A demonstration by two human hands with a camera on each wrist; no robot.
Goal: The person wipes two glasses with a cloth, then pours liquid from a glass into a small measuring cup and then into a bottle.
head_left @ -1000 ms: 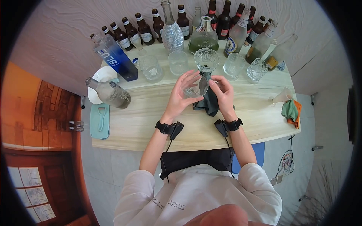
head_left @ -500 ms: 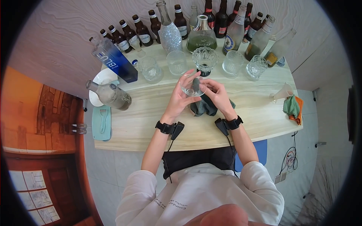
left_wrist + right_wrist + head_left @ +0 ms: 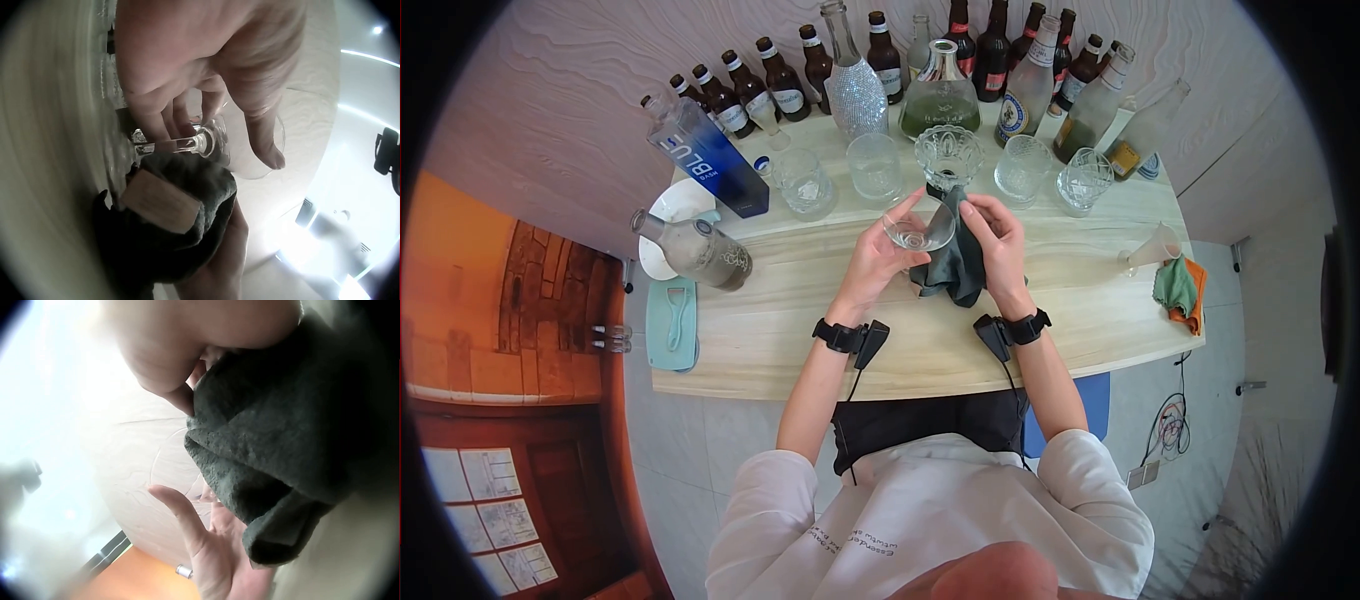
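Observation:
My left hand point(image 3: 874, 264) holds a clear stemmed glass point(image 3: 915, 238) above the table, thumb and fingers round its bowl. In the left wrist view the stem point(image 3: 172, 146) lies sideways below the fingers, and the thumb presses the outside of the bowl. My right hand point(image 3: 1000, 250) pinches a dark grey-green cloth point(image 3: 956, 268) at the right side of the glass rim. The cloth hangs down in folds towards the tabletop. A pale tag point(image 3: 161, 200) shows on it in the left wrist view. The right fingertips are partly hidden behind the cloth in the right wrist view point(image 3: 181, 400).
Several tumblers and a footed glass bowl point(image 3: 949, 155) stand just beyond my hands. Behind them is a row of bottles. A blue bottle point(image 3: 712, 165) and a grey bottle point(image 3: 695, 252) stand left, near a peeler point(image 3: 675, 318). Folded cloths point(image 3: 1178, 292) lie right.
The right hand has drawn back from inside the glass to its right rim, with the cloth now raised between fingers and glass. The left hand keeps its hold.

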